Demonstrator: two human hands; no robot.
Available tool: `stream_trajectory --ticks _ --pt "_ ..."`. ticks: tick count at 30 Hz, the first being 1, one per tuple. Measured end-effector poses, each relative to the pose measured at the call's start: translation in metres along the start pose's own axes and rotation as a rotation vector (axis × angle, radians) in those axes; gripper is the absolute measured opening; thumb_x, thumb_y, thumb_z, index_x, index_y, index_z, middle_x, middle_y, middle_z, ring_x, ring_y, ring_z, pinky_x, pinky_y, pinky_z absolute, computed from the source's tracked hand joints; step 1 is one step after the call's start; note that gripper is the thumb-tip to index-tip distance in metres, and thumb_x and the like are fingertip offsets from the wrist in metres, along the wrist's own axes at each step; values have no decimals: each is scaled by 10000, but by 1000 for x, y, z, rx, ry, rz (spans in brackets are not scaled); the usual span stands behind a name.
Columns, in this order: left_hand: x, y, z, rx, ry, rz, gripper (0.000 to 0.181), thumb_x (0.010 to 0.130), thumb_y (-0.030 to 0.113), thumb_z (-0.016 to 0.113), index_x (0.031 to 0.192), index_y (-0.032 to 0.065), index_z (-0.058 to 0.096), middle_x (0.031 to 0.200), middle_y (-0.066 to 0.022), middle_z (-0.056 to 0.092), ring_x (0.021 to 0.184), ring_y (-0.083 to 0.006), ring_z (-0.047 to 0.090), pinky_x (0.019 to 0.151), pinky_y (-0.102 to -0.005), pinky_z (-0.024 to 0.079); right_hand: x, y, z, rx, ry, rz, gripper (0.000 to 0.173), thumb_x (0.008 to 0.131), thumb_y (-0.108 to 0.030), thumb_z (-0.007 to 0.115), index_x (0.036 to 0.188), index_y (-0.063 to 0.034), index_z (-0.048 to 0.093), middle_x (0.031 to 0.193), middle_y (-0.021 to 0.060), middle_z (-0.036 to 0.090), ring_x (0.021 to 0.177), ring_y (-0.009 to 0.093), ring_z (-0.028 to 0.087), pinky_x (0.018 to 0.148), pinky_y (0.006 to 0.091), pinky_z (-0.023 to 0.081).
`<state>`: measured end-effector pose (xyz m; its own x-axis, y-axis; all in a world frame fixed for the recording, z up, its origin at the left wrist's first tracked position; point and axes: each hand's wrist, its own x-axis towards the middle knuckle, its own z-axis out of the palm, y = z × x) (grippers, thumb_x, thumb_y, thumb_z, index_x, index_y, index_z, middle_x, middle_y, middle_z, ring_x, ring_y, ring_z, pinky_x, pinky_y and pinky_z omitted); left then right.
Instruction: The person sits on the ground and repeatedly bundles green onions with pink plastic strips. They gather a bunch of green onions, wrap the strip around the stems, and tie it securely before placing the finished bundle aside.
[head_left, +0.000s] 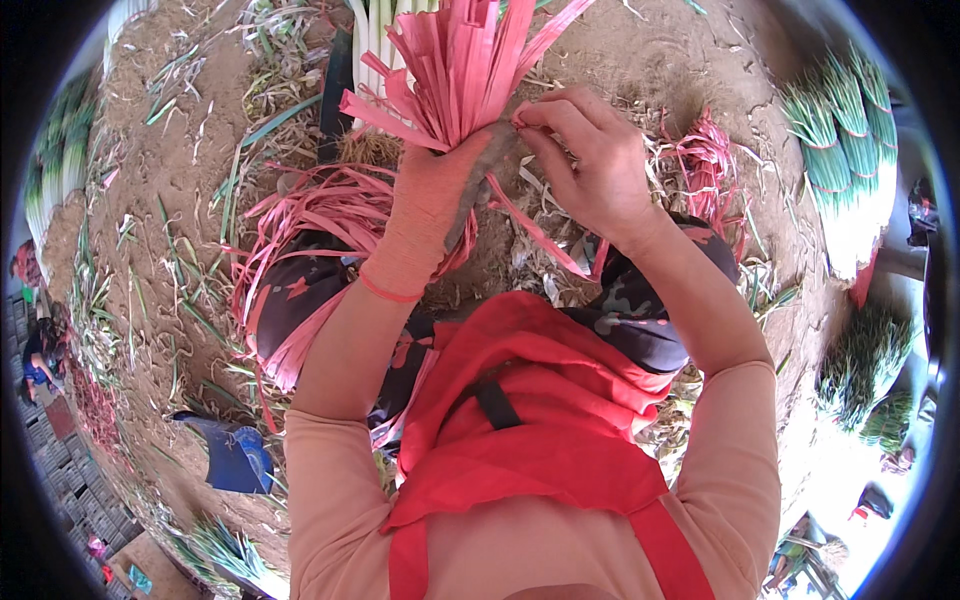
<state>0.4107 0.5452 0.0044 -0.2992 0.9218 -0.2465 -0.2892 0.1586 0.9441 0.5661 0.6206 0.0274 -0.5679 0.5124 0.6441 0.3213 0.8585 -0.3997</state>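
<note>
My left hand (439, 191), in an orange and grey work glove, is closed around a thick bundle of flat pink plastic strips (469, 71). The cut ends fan out above the fist. Right beside it my bare right hand (596, 161) pinches a small piece of pink strip (518, 117) between thumb and fingertips. One loose strip (536, 232) hangs below the hands toward my right knee. More pink strands (330, 202) drape over my left leg. A knotted hank of pink strips (705, 161) lies by my right knee. White leek stalks with roots (367, 67) show behind the held bundle.
Leaf scraps litter the dirt floor (202, 150). A dark flat blade-like piece (337, 97) stands beside the stalks. A blue plastic piece (232, 454) lies at lower left. Tied green bundles (844, 161) stand at right. Another person (41, 356) is at the far left.
</note>
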Motion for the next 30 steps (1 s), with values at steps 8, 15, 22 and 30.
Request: stream_trajectory --ticks 8,15,22,30 --pt "0 6 0 38 -34 -14 183 837 137 655 975 18 674 807 -26 630 654 -92 562 492 -233 426 1 0 -9 514 -266 584 81 820 -48 594 868 -15 650 806 61 642 701 183 626 602 312 490" --pt "0 2 -14 179 -249 523 206 861 61 608 1046 -13 661 881 -44 656 695 -100 577 521 -227 437 2 14 -15 1380 -389 897 129 884 -89 593 953 19 610 779 36 613 629 86 565 586 220 457" --pt "0 14 -9 22 -68 18 237 854 126 642 1061 10 639 842 -43 648 595 -98 555 460 -242 422 4 8 -16 1111 -405 882 107 893 -103 589 937 -7 609 763 38 610 610 95 582 571 244 480" --pt "10 0 -17 51 -86 -24 279 854 174 644 1090 27 616 779 -41 623 558 -102 543 420 -234 393 -3 -2 -8 -68 -134 -1 156 782 -39 626 937 -59 610 802 99 609 676 280 619 574 333 489"
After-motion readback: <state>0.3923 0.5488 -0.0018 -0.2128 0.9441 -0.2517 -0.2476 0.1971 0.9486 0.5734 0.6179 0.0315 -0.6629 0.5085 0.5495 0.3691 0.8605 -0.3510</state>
